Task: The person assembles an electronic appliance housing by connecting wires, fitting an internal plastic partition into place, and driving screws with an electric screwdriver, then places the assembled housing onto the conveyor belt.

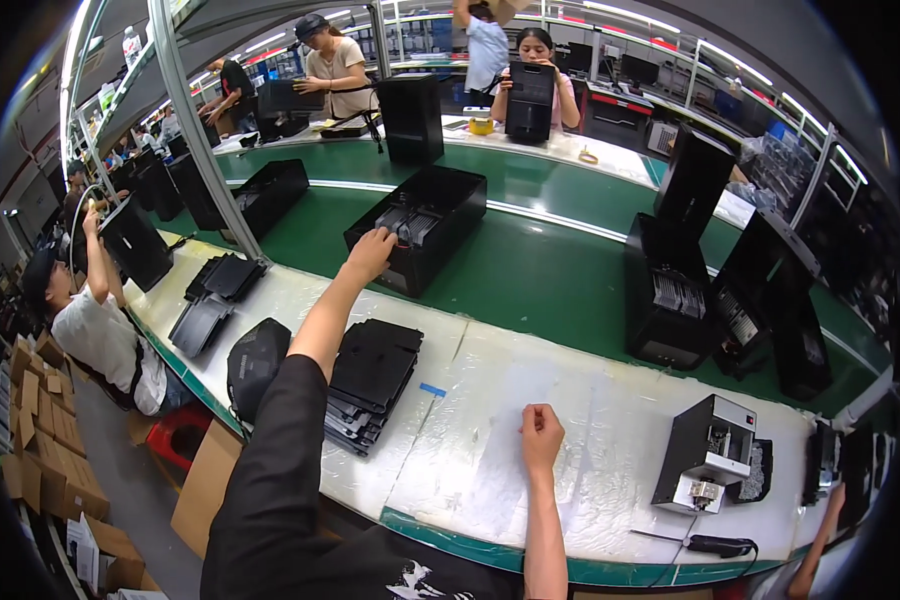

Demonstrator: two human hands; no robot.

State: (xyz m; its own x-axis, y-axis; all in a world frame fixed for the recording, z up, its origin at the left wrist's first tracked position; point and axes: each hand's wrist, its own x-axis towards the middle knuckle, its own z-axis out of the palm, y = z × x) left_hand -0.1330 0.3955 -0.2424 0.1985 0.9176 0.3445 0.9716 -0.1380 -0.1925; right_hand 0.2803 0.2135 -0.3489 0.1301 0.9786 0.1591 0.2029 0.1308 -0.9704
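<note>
My left arm reaches out over the green conveyor, and my left hand [372, 252] has its fingers curled over the near left edge of a black box-shaped housing [440, 205]. Dark slotted parts show inside that open-topped housing. My right hand [542, 437] is closed above the white worktop [470, 470], fingertips pressed together; whatever they may hold is too small to make out. A stack of black plastic panels [375, 365] lies beside my left forearm, next to a dark rounded object [258, 365]. A small piece of blue tape [432, 390] sticks to the worktop.
At the right stands a black-and-silver benchtop device [710, 455] with a tray of small parts [755, 470]; a black-handled screwdriver-like tool [720, 546] lies before it. More black housings [665, 290] stand on the conveyor [550, 265]. A metal post [200, 130] rises at left. Co-workers sit nearby.
</note>
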